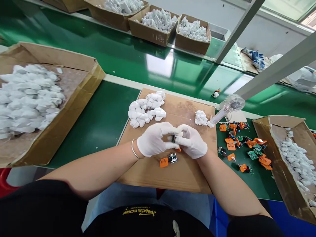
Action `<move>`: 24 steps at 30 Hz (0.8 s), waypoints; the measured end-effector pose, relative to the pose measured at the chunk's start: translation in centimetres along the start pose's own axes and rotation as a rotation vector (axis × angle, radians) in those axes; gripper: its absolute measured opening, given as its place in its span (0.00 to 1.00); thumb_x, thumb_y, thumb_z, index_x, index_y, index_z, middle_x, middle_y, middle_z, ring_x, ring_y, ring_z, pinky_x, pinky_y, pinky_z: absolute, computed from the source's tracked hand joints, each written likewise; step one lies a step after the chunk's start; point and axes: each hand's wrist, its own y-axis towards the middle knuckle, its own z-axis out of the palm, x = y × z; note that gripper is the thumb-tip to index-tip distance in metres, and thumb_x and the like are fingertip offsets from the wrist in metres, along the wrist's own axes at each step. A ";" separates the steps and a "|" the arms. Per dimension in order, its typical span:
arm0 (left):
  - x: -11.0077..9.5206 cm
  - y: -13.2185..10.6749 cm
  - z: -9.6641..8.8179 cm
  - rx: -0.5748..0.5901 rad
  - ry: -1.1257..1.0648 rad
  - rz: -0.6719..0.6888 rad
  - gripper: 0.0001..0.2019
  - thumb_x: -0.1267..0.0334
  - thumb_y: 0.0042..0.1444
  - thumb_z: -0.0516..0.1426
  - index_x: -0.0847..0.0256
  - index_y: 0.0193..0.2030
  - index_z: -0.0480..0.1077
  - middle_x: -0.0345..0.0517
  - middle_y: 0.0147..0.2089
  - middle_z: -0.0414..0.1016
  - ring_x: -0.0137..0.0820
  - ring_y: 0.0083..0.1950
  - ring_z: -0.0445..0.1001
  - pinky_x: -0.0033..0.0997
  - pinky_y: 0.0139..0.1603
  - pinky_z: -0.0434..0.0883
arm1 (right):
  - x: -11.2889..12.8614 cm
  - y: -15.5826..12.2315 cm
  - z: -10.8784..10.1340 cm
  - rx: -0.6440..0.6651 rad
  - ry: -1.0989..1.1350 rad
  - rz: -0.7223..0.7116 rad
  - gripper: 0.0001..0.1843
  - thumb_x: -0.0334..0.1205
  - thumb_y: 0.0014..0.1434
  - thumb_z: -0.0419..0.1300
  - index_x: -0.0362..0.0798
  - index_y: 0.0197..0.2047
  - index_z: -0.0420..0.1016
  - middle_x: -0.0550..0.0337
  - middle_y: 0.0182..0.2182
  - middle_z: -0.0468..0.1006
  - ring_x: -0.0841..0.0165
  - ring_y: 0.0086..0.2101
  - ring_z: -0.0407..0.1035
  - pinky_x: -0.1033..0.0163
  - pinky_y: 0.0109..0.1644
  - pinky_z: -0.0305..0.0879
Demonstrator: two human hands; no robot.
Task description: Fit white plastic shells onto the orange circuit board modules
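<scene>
Caution: drop hazard
Left hand [152, 141] and right hand [192, 142] pinch a circuit board [173, 138]; uneven pressure could drop it toward the table's [108, 105] front edge.

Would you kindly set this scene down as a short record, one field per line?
Left hand: gloved, holding a small circuit board
Right hand: gloved, fingertips at the same board
Work surface: cardboard sheet
On the sheet: larger left pile and smaller right pile of white pieces; orange part beside a second board
Right of sheet: loose orange parts, green boards, a box
Left of sheet: large box of white pieces
Back: more boxes
</scene>
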 end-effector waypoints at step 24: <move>0.0 0.0 -0.1 -0.024 -0.095 0.088 0.17 0.67 0.54 0.67 0.62 0.50 0.74 0.46 0.39 0.79 0.29 0.39 0.77 0.28 0.42 0.76 | 0.5 -0.4 0.1 0.023 -0.047 -0.037 0.21 0.47 0.46 0.76 0.48 0.34 0.70 0.65 0.23 0.76 0.69 0.25 0.71 0.64 0.28 0.69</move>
